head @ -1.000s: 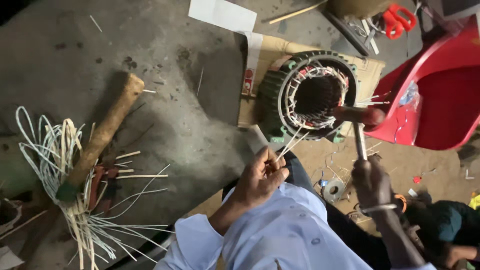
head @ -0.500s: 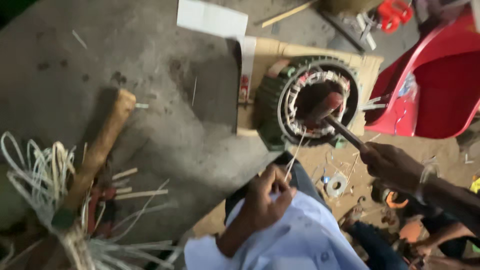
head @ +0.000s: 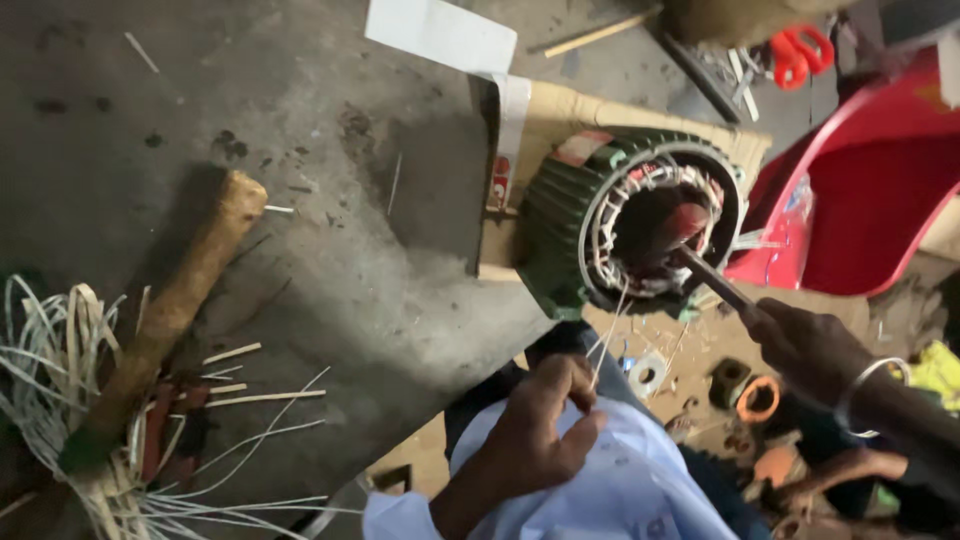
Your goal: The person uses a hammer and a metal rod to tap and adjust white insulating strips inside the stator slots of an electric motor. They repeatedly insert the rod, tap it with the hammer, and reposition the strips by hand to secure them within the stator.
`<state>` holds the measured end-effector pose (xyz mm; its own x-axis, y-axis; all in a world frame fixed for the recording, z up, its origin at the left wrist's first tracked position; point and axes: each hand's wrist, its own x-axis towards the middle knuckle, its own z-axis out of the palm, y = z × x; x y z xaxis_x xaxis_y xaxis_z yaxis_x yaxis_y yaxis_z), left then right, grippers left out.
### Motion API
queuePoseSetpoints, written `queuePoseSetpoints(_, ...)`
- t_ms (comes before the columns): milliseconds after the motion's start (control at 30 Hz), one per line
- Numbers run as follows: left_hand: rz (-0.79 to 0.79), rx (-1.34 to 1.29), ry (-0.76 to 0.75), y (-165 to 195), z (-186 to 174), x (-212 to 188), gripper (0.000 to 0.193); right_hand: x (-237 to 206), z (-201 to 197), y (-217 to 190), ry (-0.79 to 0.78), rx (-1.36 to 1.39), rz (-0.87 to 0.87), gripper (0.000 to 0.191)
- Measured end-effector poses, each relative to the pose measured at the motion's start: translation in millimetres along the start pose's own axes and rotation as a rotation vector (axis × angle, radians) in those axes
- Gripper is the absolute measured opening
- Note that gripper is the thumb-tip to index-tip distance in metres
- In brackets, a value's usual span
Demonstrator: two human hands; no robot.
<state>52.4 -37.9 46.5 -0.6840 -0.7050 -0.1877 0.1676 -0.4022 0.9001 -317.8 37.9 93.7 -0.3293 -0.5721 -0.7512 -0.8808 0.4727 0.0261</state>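
Pale-blue sleeve nearest the camera, and out of it comes the left hand [head: 535, 430], fingers pinched narrow on a thin whitish strip [head: 607, 350] that runs up toward the motor, kept taut, it seems, so it can be guided. Off to the side, the right hand [head: 805, 345], bangle on the wrist, has its fingers wrapped tight round the handle of a mallet [head: 700, 260]. Its reddish head sits inside the bore, angled in to reach the windings. Further out, the green ribbed stator [head: 570, 235] lies on its side on a cardboard sheet [head: 560, 110] on the concrete floor, open end turned toward the person. Beyond, a red plastic chair [head: 870, 200] and red-handled scissors [head: 800, 50].
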Motion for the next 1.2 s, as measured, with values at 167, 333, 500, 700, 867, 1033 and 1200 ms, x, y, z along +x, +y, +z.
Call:
queuePoseSetpoints(167, 0.048, -0.02, 0.029, 2, -2, 3, 0.023, -5, -7, 6, -0.009, -0.372, -0.059, 0.026)
queuePoseSetpoints(333, 0.049, -0.032, 0.066, 2, 0, 8, 0.02, -17, -45, -31, 0.12, -0.349, 0.144, 0.031)
queuePoseSetpoints(500, -0.049, 0.036, 0.084, 12, -1, 12, 0.025, 2, -91, -72, -0.146, -0.456, 0.255, 0.032)
queuePoseSetpoints(700, -0.068, 0.09, 0.068, 24, 1, 16, 0.026, -7, -100, -77, -0.185, -0.458, 0.239, 0.031)
queuePoseSetpoints(867, -0.037, 0.082, 0.08, 24, 3, 15, 0.027, -6, -86, -62, -0.023, -0.268, 0.24, 0.03)
queuePoseSetpoints(1033, -0.02, 0.046, 0.07, 24, 2, 14, 0.025, -6, -48, -22, 0.066, -0.245, 0.136, 0.035)
queuePoseSetpoints(1200, 0.036, 0.089, 0.099, 26, 2, 15, 0.024, 7, 2, 19, -0.185, 0.582, 0.171, 0.04)
